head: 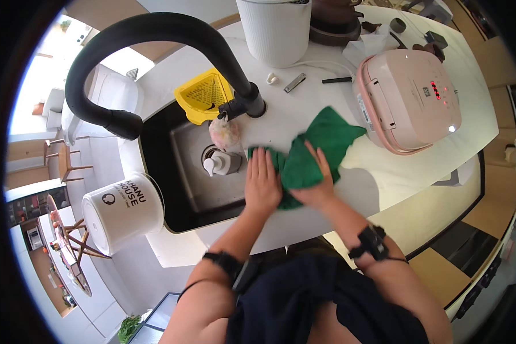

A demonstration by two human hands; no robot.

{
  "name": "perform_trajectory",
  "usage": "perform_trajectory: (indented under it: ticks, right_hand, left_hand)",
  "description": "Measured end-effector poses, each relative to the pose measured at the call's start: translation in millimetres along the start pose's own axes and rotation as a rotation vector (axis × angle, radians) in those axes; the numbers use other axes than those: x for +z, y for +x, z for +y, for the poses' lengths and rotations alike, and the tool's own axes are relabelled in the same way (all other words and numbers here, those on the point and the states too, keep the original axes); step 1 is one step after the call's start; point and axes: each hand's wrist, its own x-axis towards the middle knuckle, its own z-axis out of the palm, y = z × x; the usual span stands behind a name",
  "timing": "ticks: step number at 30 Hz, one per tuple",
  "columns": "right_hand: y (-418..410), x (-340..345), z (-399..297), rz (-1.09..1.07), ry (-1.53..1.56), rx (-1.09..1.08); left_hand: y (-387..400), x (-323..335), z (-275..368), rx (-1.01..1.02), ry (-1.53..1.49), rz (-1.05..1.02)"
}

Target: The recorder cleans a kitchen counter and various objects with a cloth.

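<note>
A bunched green cloth [304, 170] lies on the white countertop, just right of the sink. My left hand [262, 182] presses on the cloth's left end at the sink's edge, fingers close together. Over at the cloth's right part, my right hand [320, 185] grips it, with part of the hand hidden by a fold. The dark sink [202, 202] has a white pump bottle [225, 163] beside its drain. A pale pink mesh puff [224, 132] hangs from the base of the black faucet [172, 26].
A yellow strainer basket [204, 96] sits at the sink's back corner. A white bucket [124, 215] bearing writing stands at the left. To the right is a pink rice cooker [413, 99]; behind are a nail clipper [295, 83] and a white ribbed container [275, 34].
</note>
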Motion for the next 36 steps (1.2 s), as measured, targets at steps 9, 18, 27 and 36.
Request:
perform_trajectory:
  ticks: [9,18,27,36]
  right_hand:
    - [-91.3,-25.3,-28.1,-0.094,-0.006,0.403]
    - [-93.4,-64.3,68.4,0.09,-0.309,0.505]
    - [-140.8,-58.4,37.1,-0.113,-0.205,0.548]
    - [-116.4,-51.9,90.9,0.328,-0.246,0.306]
  left_hand:
    - [-35.0,-18.5,47.9,-0.1,0.124,-0.34]
    - [92.7,47.0,132.0,0.528,-0.259,-0.253]
    - [17.6,32.7,123.6,0.633,-0.162,-0.302]
    - [60.5,46.7,150.3,0.556,-0.178,-0.136]
